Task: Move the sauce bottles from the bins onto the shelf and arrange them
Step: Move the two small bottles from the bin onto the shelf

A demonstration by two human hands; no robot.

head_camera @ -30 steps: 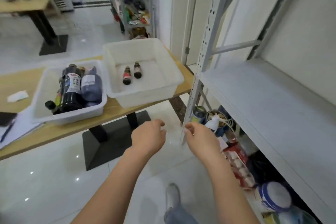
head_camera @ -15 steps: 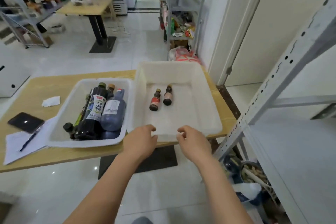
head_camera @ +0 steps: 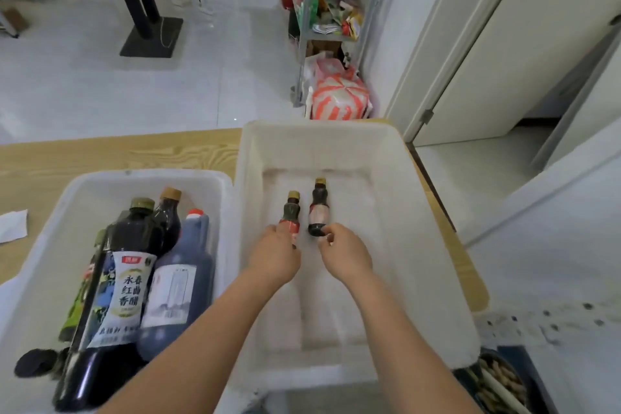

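Observation:
Two small dark sauce bottles lie side by side in the right white bin (head_camera: 433,279). My left hand (head_camera: 275,257) is closed around the lower end of the left small bottle (head_camera: 291,212). My right hand (head_camera: 347,254) pinches the base of the right small bottle (head_camera: 317,207). Both bottles still rest on the bin floor. The left white bin (head_camera: 43,245) holds several large dark bottles lying down, among them a vinegar bottle with a white label (head_camera: 126,282) and a red-capped jug (head_camera: 178,279). The grey shelf (head_camera: 571,245) stands at the right.
Both bins sit on a wooden table (head_camera: 117,151). The shelf's perforated metal upright (head_camera: 537,321) crosses just right of the bin's near corner, with a pot (head_camera: 500,383) below it. A striped bag (head_camera: 339,97) and a cluttered rack (head_camera: 329,10) stand beyond the table. Paper (head_camera: 13,225) lies at the left.
My view has turned from the shelf to the bins. Both hands have reached from the near rim into the right bin and closed on the two small bottles.

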